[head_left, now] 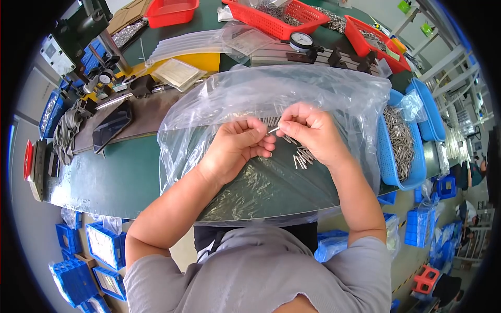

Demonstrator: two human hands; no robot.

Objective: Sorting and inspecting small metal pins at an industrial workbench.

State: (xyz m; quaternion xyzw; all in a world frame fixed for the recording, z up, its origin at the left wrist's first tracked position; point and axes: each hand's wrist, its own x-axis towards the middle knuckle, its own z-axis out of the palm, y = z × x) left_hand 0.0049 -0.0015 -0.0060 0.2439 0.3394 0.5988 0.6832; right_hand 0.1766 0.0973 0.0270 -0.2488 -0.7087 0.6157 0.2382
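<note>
A slim metal pin [274, 130] spans the gap between my two hands above a clear plastic sheet. My right hand [317, 134] pinches its right end between thumb and forefinger. The left end meets the fingertips of my left hand [239, 142], whose thumb and fingers are closed round it. Beneath my right hand lies a loose group of similar metal pins [303, 157] on the sheet. Just beyond my fingers, a row of pins [270, 121] sits side by side, partly hidden by my hands.
Under the plastic sheet [219, 112] is a green table [112, 180]. At the right stands a blue basket [417, 172] full of metal pins. Dial gauges [301, 41], red baskets [348, 25] and a dark metal stand [78, 39] line the far side.
</note>
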